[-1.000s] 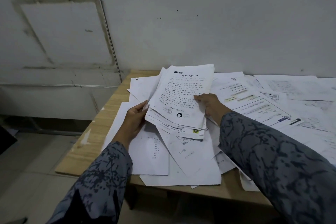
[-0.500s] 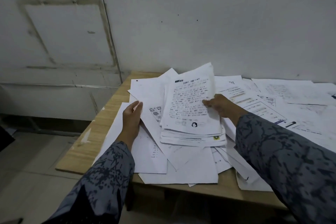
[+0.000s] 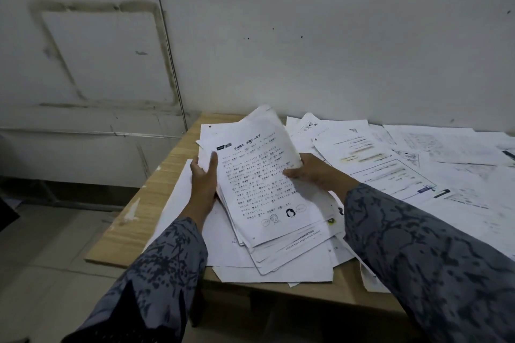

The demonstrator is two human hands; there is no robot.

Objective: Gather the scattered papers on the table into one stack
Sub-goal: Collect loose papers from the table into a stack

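Stack (image 3: 264, 189) between left hand (image 3: 203, 178) and right hand (image 3: 312, 172), atop loose sheets (image 3: 418, 164) on table (image 3: 133, 228).

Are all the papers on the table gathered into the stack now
No, the hands hold one stack, but loose sheets lie spread across the table.

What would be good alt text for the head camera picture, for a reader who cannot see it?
Two hands hold a bundle of printed papers from both sides, the left hand on its left edge and the right hand on its right edge. More loose sheets lie scattered over the wooden table, which stands against a grey wall.
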